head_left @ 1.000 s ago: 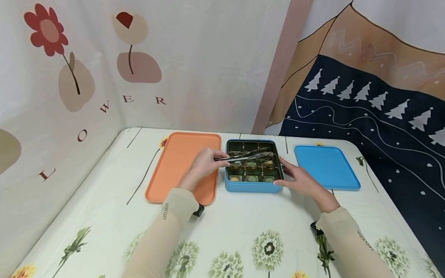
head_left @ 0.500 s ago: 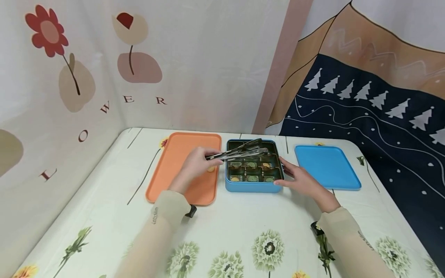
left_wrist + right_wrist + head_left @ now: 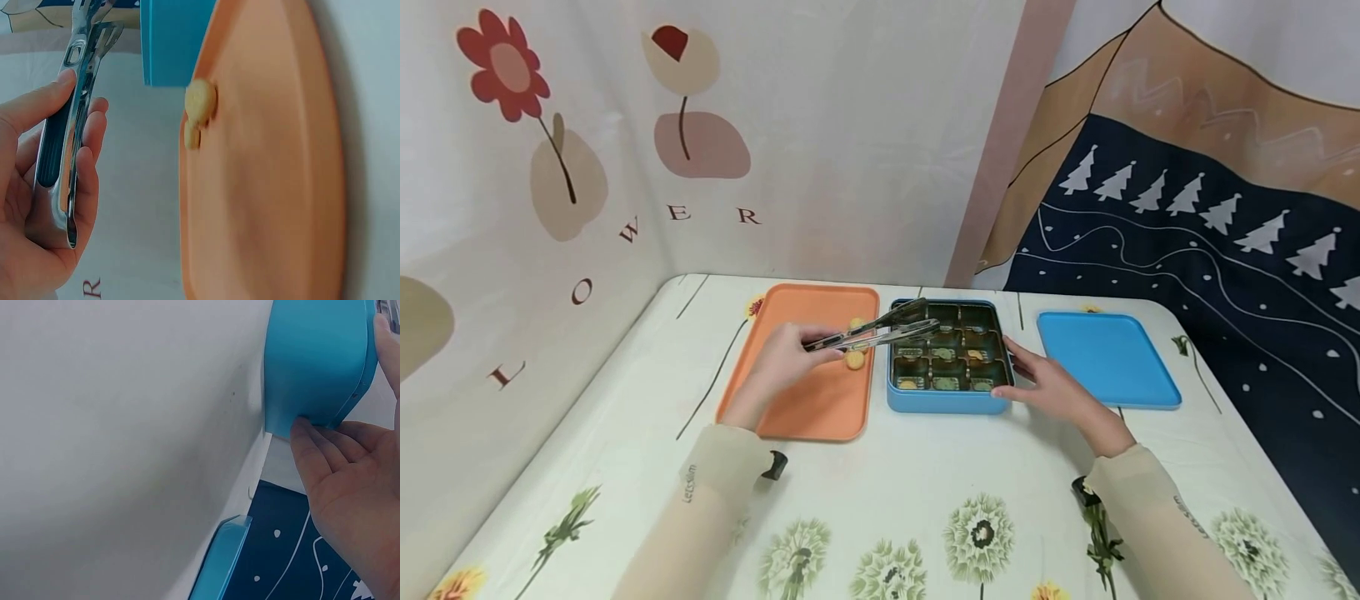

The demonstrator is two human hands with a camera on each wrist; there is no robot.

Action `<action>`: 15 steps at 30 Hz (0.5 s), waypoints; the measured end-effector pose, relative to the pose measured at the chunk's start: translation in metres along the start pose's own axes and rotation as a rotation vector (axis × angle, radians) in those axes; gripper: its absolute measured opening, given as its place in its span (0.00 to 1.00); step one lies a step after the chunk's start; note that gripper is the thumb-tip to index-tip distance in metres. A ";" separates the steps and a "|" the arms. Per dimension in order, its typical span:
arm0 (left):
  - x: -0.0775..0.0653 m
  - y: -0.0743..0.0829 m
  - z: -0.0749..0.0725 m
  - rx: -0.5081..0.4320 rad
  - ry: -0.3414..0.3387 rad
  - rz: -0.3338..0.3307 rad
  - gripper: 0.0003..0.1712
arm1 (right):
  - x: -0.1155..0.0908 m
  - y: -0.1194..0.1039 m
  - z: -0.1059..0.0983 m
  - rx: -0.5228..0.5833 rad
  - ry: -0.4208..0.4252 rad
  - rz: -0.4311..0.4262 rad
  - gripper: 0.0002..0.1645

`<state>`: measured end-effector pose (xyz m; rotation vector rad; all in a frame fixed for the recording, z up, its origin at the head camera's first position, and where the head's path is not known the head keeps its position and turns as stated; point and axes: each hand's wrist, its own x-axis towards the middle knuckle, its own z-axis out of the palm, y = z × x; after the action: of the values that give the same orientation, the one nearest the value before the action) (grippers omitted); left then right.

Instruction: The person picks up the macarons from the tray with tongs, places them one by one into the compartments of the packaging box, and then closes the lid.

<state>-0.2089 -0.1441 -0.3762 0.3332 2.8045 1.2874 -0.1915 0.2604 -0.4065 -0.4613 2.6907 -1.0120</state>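
Metal tongs (image 3: 850,341) with dark grip patches are held in my left hand (image 3: 778,360), above the orange tray (image 3: 820,408). Their arms stand apart, tips over the left side of a blue box (image 3: 947,403); no item shows between them. Small round cookies (image 3: 855,360) lie near the tray's right edge, partly hidden by the tongs. Gold-brown compartments divide the box; some hold small yellowish pieces, hard to make out. My right hand (image 3: 1048,387) holds the box's right front corner, thumb at the rim and fingers against the side, as the right wrist view (image 3: 356,481) also shows.
Right of the box lies a flat blue lid (image 3: 1108,361). A white flower-print cloth (image 3: 917,475) covers the table. Printed fabric (image 3: 850,167) hangs behind and at the left, with a dark tree-print part at the right.
My left hand has drawn the tongs leftward from over the box to above the orange tray, and their arms have spread. Cookies on the tray came into view. The right hand stays on the box.
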 end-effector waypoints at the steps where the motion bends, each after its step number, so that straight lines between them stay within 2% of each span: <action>1: -0.002 -0.002 -0.002 -0.003 0.001 -0.003 0.21 | 0.000 0.000 0.000 0.003 -0.002 0.000 0.59; 15: -0.021 -0.032 -0.024 0.091 0.082 0.021 0.18 | 0.000 0.000 -0.001 0.005 -0.006 -0.010 0.58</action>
<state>-0.1970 -0.1863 -0.3856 0.3209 2.9425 1.2071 -0.1921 0.2608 -0.4063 -0.4769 2.6826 -1.0182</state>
